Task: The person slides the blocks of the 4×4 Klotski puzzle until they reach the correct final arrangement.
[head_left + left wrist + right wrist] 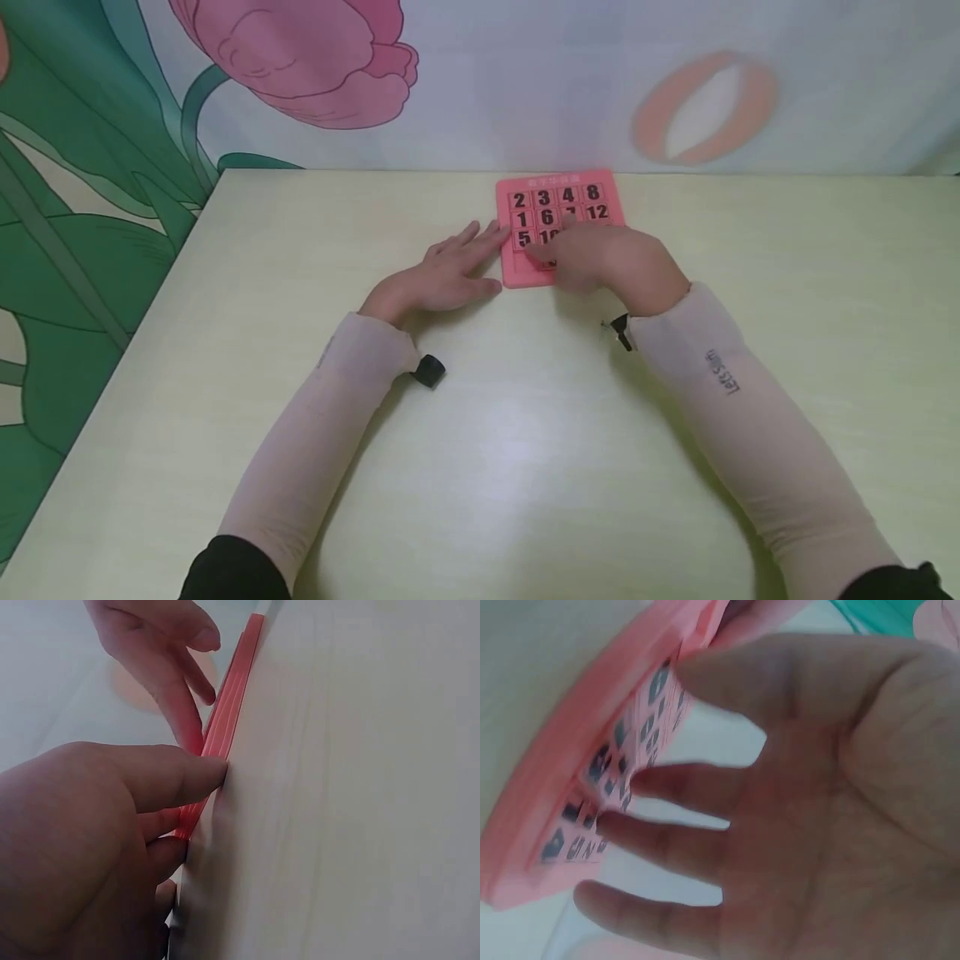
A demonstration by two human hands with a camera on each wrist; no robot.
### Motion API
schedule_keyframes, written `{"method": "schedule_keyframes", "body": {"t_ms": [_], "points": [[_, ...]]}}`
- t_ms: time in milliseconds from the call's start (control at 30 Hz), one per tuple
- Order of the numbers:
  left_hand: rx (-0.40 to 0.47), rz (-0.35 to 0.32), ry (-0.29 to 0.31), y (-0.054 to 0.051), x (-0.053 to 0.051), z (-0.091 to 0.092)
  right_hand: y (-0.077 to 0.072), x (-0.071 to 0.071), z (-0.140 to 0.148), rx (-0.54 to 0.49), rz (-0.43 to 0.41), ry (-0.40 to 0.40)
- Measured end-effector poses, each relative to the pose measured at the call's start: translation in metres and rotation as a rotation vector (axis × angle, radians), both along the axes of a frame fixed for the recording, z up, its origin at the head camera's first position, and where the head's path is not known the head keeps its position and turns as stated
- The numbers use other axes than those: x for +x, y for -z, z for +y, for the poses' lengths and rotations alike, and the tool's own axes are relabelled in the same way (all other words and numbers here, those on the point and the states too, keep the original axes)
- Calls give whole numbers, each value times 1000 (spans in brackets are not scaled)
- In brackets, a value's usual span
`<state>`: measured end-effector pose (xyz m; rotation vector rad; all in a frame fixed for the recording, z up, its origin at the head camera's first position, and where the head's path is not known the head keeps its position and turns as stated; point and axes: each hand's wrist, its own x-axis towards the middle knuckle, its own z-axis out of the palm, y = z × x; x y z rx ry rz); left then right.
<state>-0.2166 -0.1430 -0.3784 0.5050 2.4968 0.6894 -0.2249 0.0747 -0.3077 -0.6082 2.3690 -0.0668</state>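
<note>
A pink number slide puzzle [546,207] lies flat near the table's far edge, its top rows reading 2, 3, 4, 8. At its left edge rests my left hand [447,275], fingers spread and fairly straight, one fingertip touching the frame. In the left wrist view the left thumb [180,776] lies against the puzzle's side. My right hand [611,258] reaches over the lower right of the board and covers several tiles. The right wrist view has its fingers [667,844] extended and apart, with fingertips at the number tiles [600,769]. Neither hand grips anything.
The pale wooden table [510,467] extends around the puzzle and under both forearms. Behind its far edge hangs a cloth [525,83] printed with a pink flower and green leaves. Small black wrist cameras sit under the left sleeve [330,417] and right sleeve [750,417].
</note>
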Motion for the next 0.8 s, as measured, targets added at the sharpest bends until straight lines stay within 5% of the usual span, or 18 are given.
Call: {"method": "schedule_keyframes", "body": {"t_ms": [433,800], "points": [[16,20,38,-1,2,-2,-4,-24,37,-190,-52,11],[16,15,21,-1,4,-1,9,-27,32,-207,-97,-32]]}}
